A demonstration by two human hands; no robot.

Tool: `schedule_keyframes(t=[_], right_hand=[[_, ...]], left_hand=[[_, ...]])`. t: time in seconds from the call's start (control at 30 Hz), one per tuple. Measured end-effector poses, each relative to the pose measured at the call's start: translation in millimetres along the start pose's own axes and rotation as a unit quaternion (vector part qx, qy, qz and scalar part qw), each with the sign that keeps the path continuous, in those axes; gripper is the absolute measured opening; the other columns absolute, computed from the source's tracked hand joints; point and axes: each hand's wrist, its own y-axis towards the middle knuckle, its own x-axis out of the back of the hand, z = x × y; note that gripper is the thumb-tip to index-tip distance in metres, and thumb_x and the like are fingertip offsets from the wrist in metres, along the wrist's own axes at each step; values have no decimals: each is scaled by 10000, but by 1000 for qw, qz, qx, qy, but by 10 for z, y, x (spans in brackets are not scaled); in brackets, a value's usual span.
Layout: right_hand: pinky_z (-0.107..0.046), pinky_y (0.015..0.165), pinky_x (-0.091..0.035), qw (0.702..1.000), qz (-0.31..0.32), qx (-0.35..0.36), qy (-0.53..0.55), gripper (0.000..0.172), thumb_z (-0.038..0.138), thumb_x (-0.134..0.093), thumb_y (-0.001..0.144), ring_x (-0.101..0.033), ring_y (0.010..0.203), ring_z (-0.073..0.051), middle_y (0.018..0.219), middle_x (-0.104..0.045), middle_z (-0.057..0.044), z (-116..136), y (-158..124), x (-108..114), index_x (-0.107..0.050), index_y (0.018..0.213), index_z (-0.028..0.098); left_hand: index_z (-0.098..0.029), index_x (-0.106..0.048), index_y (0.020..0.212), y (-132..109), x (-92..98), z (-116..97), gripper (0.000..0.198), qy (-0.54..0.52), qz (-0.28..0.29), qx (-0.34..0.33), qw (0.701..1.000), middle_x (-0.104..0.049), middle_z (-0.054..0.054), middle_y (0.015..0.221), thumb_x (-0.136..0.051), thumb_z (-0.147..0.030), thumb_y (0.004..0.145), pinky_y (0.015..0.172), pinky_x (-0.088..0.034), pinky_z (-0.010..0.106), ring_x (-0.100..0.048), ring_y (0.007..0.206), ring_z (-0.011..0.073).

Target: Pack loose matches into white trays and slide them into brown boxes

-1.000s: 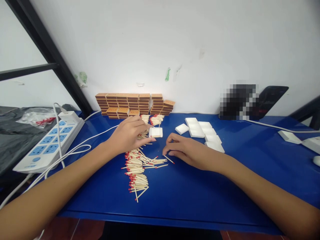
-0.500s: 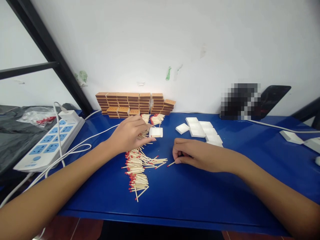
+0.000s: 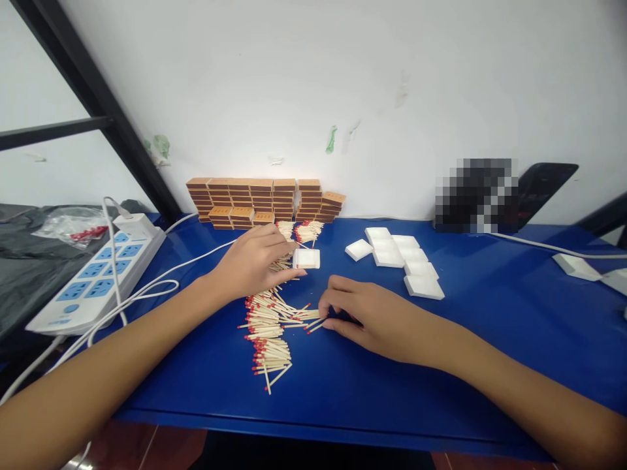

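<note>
A pile of red-tipped matches (image 3: pixel 268 329) lies on the blue table (image 3: pixel 372 372). My left hand (image 3: pixel 252 261) rests curled above the pile, its fingertips against a small white inner tray (image 3: pixel 306 258). My right hand (image 3: pixel 365 313) lies at the pile's right edge with fingers pinched on matches there. A second small bunch of matches (image 3: pixel 306 232) lies behind the tray.
Stacked brown matchbox sleeves (image 3: pixel 259 201) line the wall. Several white trays (image 3: pixel 401 261) sit to the right. A white and blue power strip (image 3: pixel 98 274) with cables (image 3: pixel 147 290) lies at the left. White plugs (image 3: pixel 578 266) are at the far right.
My right hand drew a stray match away to the right, then came back left to the pile's edge. My left hand has stayed at the white tray.
</note>
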Motion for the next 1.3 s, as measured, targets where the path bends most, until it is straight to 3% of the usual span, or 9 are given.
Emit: schedule_keyframes(t=[0.3, 0.37, 0.53, 0.6, 0.8, 0.97, 1.07, 1.3], right_hand=[[-293, 731, -445, 1000, 14, 1, 16, 128, 243, -551, 1049, -599, 802, -145, 1041, -618, -24, -18, -6, 21, -655, 983, 212], [-287, 711, -442, 999, -24, -4, 23, 121, 238, -550, 1048, -590, 791, -140, 1019, -611, -19, -17, -8, 45, -647, 981, 212], [-286, 672, -439, 977, -209, -30, 1, 85, 250, -593, 1027, -552, 745, -139, 935, -577, -12, -52, 35, 32, -642, 975, 203], [-294, 661, -446, 966, -255, -34, -22, 90, 244, -583, 1026, -550, 727, -139, 943, -576, -20, -75, 56, -9, -644, 981, 196], [-306, 640, -457, 957, -274, -15, -90, 102, 214, -554, 1023, -590, 742, -160, 960, -595, -43, -117, 76, -88, -648, 998, 184], [-288, 603, -445, 951, -296, 5, -84, 112, 208, -557, 1019, -572, 711, -145, 964, -615, -50, -81, 68, -72, -665, 1009, 182], [-277, 598, -440, 961, -269, 25, -57, 118, 208, -559, 1017, -557, 705, -135, 951, -601, -44, -63, 60, -69, -675, 1012, 184], [-283, 660, -453, 995, -99, 15, -15, 72, 163, -621, 959, -559, 724, -126, 970, -590, -26, -52, 45, -86, -686, 962, 194]], left_hand=[[-120, -745, 1112, -2, -2, 1, 438, -3, -10, -10, 1000, -727, 77, 883, -697, -519, 939, 845, -532, 369, -633, 874, 221], [-118, -742, 1108, 7, 12, -15, 428, -11, -10, -11, 1000, -730, 81, 897, -695, -510, 943, 841, -532, 368, -636, 877, 220], [-128, -736, 1128, 18, 5, -105, 427, -44, -13, -17, 999, -727, 78, 896, -709, -508, 934, 772, -535, 356, -616, 829, 206], [-130, -733, 1132, 22, -6, -153, 456, -55, -25, -25, 998, -725, 73, 872, -719, -533, 919, 747, -538, 355, -607, 803, 201], [-131, -715, 1139, 56, 11, -246, 455, -59, -50, -55, 996, -737, 69, 850, -705, -535, 930, 733, -542, 350, -614, 789, 198], [-115, -724, 1138, 45, 11, -199, 472, -48, -42, -44, 997, -728, 79, 853, -714, -535, 922, 738, -540, 358, -607, 794, 205], [-126, -728, 1149, 20, -7, -130, 457, -46, -36, -24, 998, -722, 79, 883, -720, -522, 922, 772, -544, 364, -616, 834, 212], [-131, -739, 1116, 1, -30, -41, 436, -30, -21, -4, 999, -729, 74, 905, -695, -527, 940, 816, -538, 363, -620, 857, 210]])
